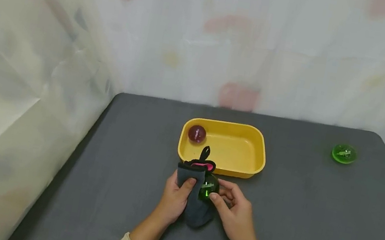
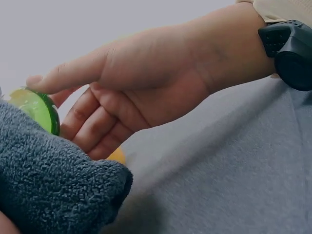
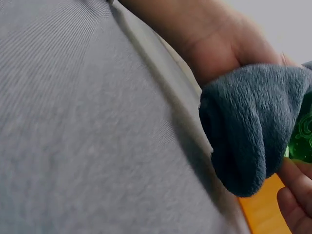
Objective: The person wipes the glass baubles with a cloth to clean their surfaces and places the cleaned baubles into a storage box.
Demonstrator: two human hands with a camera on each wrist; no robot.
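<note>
A green ball (image 1: 209,187), glossy and see-through, sits between the two hands in the head view, just in front of a yellow tray (image 1: 259,157) on a grey table (image 1: 312,227). The left hand (image 1: 175,200) grasps a dark grey sock (image 1: 194,199), thumb curled over its upper edge and fingers behind it. The ball lies against the sock's right side, just beyond the left thumb. The right hand (image 1: 235,213) pinches the ball, its thumb and forefinger tips touching the ball's right side. The sock's cuff, black with a pink lining, points toward the tray. A purple ball (image 1: 197,133) rests in the tray's far left corner, and a second green ball (image 1: 343,153) lies well apart on the right of the table. Pale curtains hang behind and to the left.

In the left wrist view, the right hand (image 2: 146,92) reaches in from the right, with a black strap (image 2: 288,45) at its wrist. Its forefinger tip rests on top of the green ball (image 2: 36,108) and the other fingers curl below. The ball is pressed against the fuzzy grey sock (image 2: 53,185), which fills the lower left.

In the right wrist view, the left hand (image 3: 229,44) holds the sock (image 3: 251,126) bunched against its palm. A sliver of the green ball (image 3: 303,139) shows at the right edge, touching the sock, with the right hand's fingertips (image 3: 295,195) just below it. A strip of the yellow tray (image 3: 261,209) shows beneath the sock.
</note>
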